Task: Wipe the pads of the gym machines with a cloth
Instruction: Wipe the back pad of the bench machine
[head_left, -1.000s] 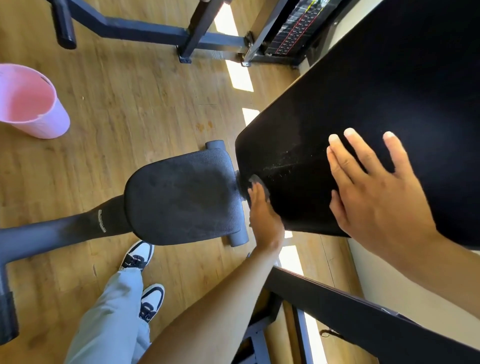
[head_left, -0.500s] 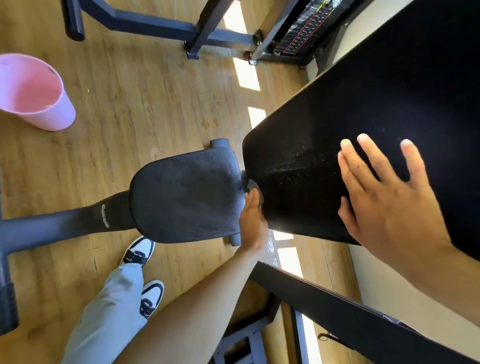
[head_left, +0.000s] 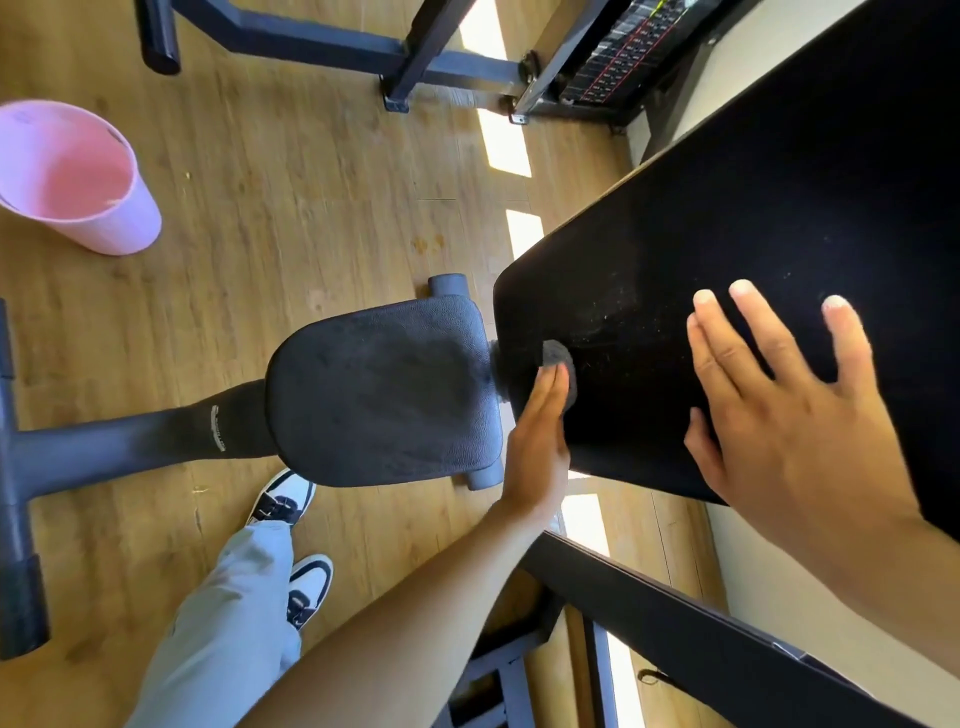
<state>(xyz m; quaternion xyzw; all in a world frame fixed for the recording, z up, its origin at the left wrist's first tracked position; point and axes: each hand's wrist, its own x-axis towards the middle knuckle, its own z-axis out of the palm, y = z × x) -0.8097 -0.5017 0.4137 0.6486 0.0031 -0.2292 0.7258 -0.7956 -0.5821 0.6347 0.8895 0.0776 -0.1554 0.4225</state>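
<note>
A big black back pad (head_left: 753, 218) slopes down from the upper right. Its lower part carries pale dust specks. My left hand (head_left: 537, 441) presses a small dark grey cloth (head_left: 560, 364) against the pad's lower left edge with straight fingers; most of the cloth is hidden under the palm. My right hand (head_left: 779, 410) lies flat on the pad with fingers spread, to the right of the cloth. A smaller black seat pad (head_left: 379, 395) sits just left of the back pad on a grey frame.
A pink bucket (head_left: 78, 176) stands on the wooden floor at the far left. A dark machine frame (head_left: 322, 41) and a weight stack (head_left: 623, 57) cross the top. My leg and sneakers (head_left: 283, 504) are below the seat. A black beam (head_left: 701, 634) runs bottom right.
My left hand has slid the cloth up along the pad's lower edge, and more cloth shows beyond the fingertips. The right hand stays flat on the pad.
</note>
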